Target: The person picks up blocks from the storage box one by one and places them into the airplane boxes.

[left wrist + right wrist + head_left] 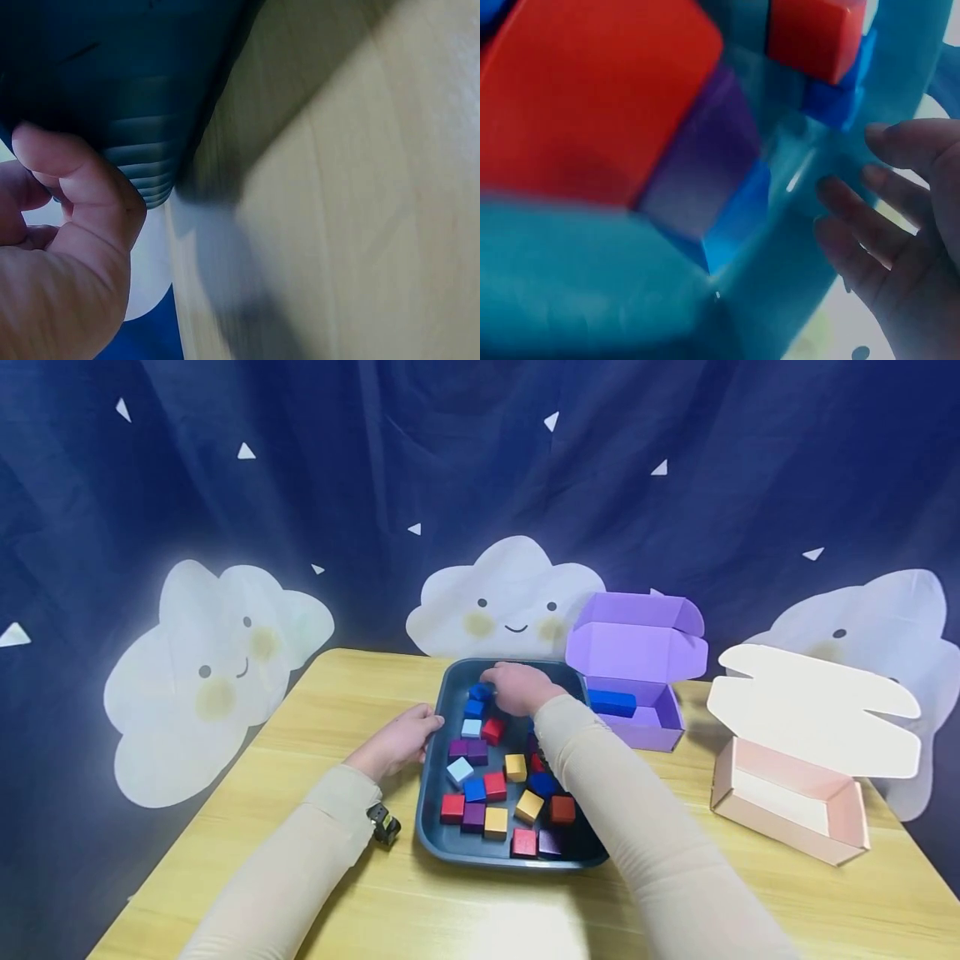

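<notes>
A dark blue-grey tray (429,760) holds many coloured cubes. My left hand (401,742) grips its left side in the head view, with the thumb at the rim. In the left wrist view the curled fingers (90,187) lie against the tray's outer wall (142,142). Over the far end of the tray, my right hand (521,687) reaches down beside a blue cube (481,692). Its fingers (862,225) are spread and relaxed in the right wrist view, with nothing between them. Nearby there are a red cube (814,37) and a purple cube (705,157).
Right of the tray stands an open purple box (660,737) with a row of blue (612,702) inside. Farther right is an open pink box (780,814), its lid raised. A blue curtain (450,460) with clouds hangs behind the wooden table (330,877).
</notes>
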The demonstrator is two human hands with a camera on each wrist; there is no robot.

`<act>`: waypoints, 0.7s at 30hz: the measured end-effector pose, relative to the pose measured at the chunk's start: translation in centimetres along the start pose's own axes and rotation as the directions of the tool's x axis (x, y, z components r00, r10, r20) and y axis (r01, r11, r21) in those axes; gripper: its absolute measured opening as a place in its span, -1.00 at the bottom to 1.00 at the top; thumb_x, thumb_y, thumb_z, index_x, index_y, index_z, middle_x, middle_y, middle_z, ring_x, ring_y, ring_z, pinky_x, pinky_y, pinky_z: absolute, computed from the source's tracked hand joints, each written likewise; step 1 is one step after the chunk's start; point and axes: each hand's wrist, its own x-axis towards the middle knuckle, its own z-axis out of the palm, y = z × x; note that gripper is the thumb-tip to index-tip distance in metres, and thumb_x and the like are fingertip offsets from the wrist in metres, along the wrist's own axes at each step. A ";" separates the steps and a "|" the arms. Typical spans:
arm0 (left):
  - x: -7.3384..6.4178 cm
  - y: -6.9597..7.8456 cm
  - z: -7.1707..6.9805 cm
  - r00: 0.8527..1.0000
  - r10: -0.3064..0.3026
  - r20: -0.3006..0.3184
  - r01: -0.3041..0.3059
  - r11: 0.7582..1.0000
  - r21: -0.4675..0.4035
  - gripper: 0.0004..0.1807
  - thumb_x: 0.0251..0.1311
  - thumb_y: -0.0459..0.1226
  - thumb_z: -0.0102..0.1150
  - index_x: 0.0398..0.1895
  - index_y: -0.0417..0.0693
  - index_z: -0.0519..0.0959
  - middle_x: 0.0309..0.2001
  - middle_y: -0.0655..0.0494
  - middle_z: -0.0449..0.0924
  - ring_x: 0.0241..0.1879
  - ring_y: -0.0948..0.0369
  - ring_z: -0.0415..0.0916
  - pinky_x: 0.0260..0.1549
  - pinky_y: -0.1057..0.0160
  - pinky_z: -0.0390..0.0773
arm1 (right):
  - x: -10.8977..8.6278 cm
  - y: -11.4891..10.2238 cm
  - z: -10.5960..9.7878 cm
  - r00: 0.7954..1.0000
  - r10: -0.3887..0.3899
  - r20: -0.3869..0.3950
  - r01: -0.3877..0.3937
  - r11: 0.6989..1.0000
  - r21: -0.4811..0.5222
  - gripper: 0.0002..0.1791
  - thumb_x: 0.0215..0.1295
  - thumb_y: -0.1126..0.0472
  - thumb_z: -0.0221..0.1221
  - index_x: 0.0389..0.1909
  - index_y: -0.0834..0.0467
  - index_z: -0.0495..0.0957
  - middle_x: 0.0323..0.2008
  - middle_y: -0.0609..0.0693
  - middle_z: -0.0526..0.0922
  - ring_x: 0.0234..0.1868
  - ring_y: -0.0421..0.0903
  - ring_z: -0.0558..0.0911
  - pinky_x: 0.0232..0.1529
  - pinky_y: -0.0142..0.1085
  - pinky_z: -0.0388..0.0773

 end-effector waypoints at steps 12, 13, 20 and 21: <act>-0.1 -0.1 -0.1 0.999 0.033 0.026 -0.032 0.999 -0.034 -0.75 0.61 -0.22 -0.24 -0.03 -0.27 0.33 -0.34 -0.03 0.42 -0.45 0.15 0.44 -0.47 0.26 0.54 | 1.2 -1.2 1.8 0.998 0.018 0.053 -0.017 1.000 -0.011 -0.43 0.47 0.21 0.15 0.46 -0.12 0.38 0.39 -0.05 0.44 0.39 -0.01 0.40 0.37 0.03 0.31; -0.1 -0.1 -0.1 0.999 0.031 0.027 -0.030 0.999 -0.040 -0.75 0.61 -0.22 -0.24 -0.04 -0.27 0.34 -0.35 -0.03 0.42 -0.45 0.15 0.44 -0.47 0.26 0.53 | 1.2 -1.3 1.8 0.999 0.016 0.049 -0.016 1.000 -0.013 -0.46 0.47 0.21 0.16 0.43 -0.11 0.42 0.35 -0.05 0.48 0.34 -0.02 0.44 0.35 0.01 0.34; -0.1 0.0 -0.1 0.999 0.018 0.028 -0.017 0.999 -0.040 -0.74 0.61 -0.20 -0.22 0.00 -0.25 0.36 -0.31 -0.05 0.43 -0.40 0.13 0.46 -0.42 0.24 0.56 | 1.1 -1.1 1.7 0.998 0.038 0.052 -0.039 0.999 0.027 -0.69 0.42 0.22 0.23 0.12 -0.09 0.53 0.04 -0.07 0.64 -0.04 -0.05 0.55 0.17 -0.02 0.52; 0.0 0.0 -0.2 1.000 0.019 0.025 -0.019 0.999 -0.032 -0.73 0.61 -0.20 -0.22 0.01 -0.25 0.36 -0.29 -0.06 0.44 -0.39 0.12 0.47 -0.41 0.24 0.57 | 1.1 -1.0 1.6 0.998 0.042 0.055 -0.043 0.999 0.031 -0.70 0.41 0.22 0.23 0.10 -0.09 0.53 0.02 -0.07 0.64 -0.06 -0.05 0.54 0.16 -0.01 0.53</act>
